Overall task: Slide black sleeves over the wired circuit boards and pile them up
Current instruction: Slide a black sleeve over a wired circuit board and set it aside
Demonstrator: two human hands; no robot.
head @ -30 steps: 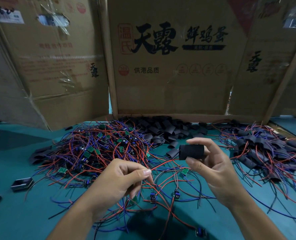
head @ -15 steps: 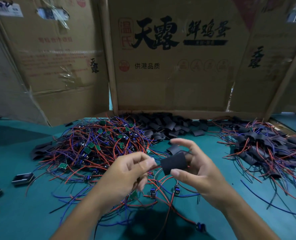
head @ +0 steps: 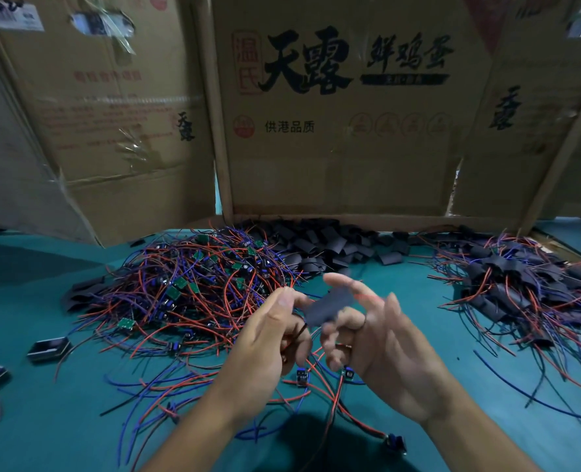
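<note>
Big brown cardboard boxes (head: 333,131) stand like a wall across the top of the frame, with black letters printed on them. Under them the green table (head: 44,420) fills the bottom half.

In the middle left you have a big messy heap of bare circuit boards (head: 187,287), little green squares tangled in red and blue wires. On the far right lies your pile of finished boards (head: 520,287), each one in a black cover with wires poking out. Between these two, up against the boxes, is a heap of empty black sleeves (head: 323,243). A few loose boards with wires lie near the bottom middle.

Your two hands meet in the middle of the frame, a bit blurry. Your left hand (head: 268,345) pinches wires, with its fingers curled round them. Your right hand (head: 377,345) has a black sleeve (head: 330,304) between its thumb and fingers. The sleeve sits tilted, right between both hands, above the table.

Two small dark trays (head: 49,347) sit at the far left edge.
</note>
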